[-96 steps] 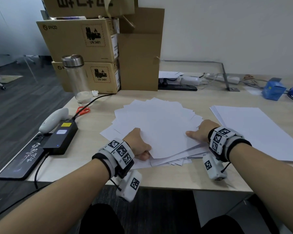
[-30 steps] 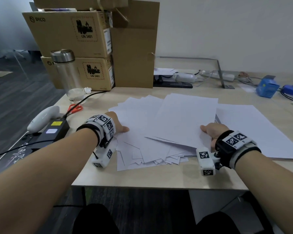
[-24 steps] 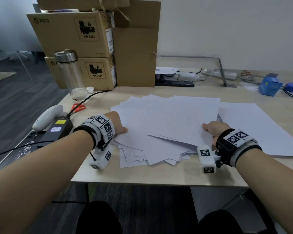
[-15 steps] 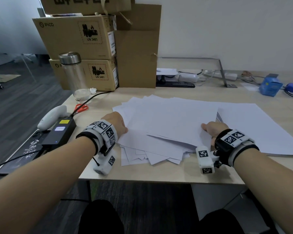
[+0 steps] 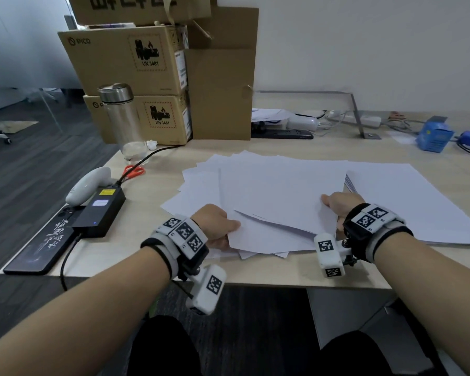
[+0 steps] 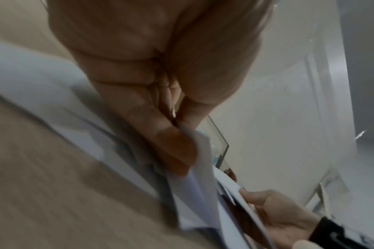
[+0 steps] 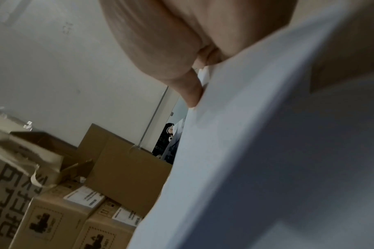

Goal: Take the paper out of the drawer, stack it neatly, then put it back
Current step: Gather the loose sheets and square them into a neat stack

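Observation:
A loose, fanned pile of white paper (image 5: 269, 196) lies mid-desk. My left hand (image 5: 223, 229) grips its near left corner; the left wrist view shows thumb and fingers (image 6: 177, 144) pinching the sheet edges (image 6: 194, 168). My right hand (image 5: 334, 204) holds the pile's right edge and lifts the top sheets a little. In the right wrist view the thumb (image 7: 192, 94) lies on the paper (image 7: 267, 151), and the other fingers are hidden beneath. A second, squared stack of paper (image 5: 418, 202) lies flat to the right. No drawer is in view.
Stacked cardboard boxes (image 5: 136, 58) and a clear bottle (image 5: 120, 115) stand at the back left. Orange scissors (image 5: 133, 170), a white controller (image 5: 88, 184) and a black power adapter (image 5: 101, 213) lie left of the pile. A blue box (image 5: 434, 137) sits far right. The desk's front edge (image 5: 255, 275) runs just below my wrists.
My left hand has slid from the pile's left side in to its near corner, drawing the sheets closer together. My right hand has kept its hold on the right edge.

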